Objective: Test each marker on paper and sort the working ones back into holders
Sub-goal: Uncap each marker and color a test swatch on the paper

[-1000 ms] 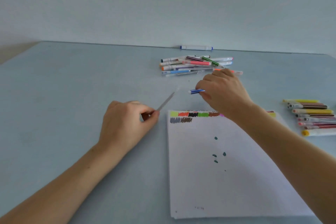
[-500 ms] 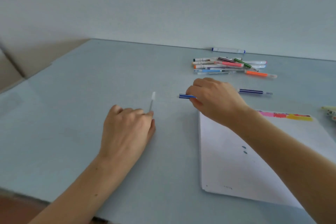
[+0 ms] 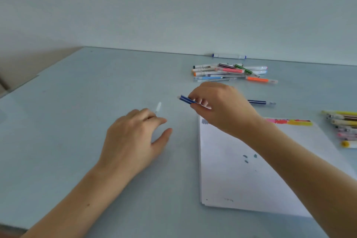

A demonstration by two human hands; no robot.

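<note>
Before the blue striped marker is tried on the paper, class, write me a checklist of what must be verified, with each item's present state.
1. Right hand grips the blue striped marker: ok.
2. Marker uncapped, tip bare: cannot tell; the tip end is hidden in the hand.
3. Left hand rests on the table with a clear cap at its fingers: ok.
4. Paper lies flat with blank room below the colour swatches: ok.
5. Marker over the paper: not ok; it is held beyond the sheet's far left corner.

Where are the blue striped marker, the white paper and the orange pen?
blue striped marker (image 3: 185,99), head view, striped barrel.
white paper (image 3: 231,179), head view, bare middle.
orange pen (image 3: 257,79), head view, orange barrel.
</note>
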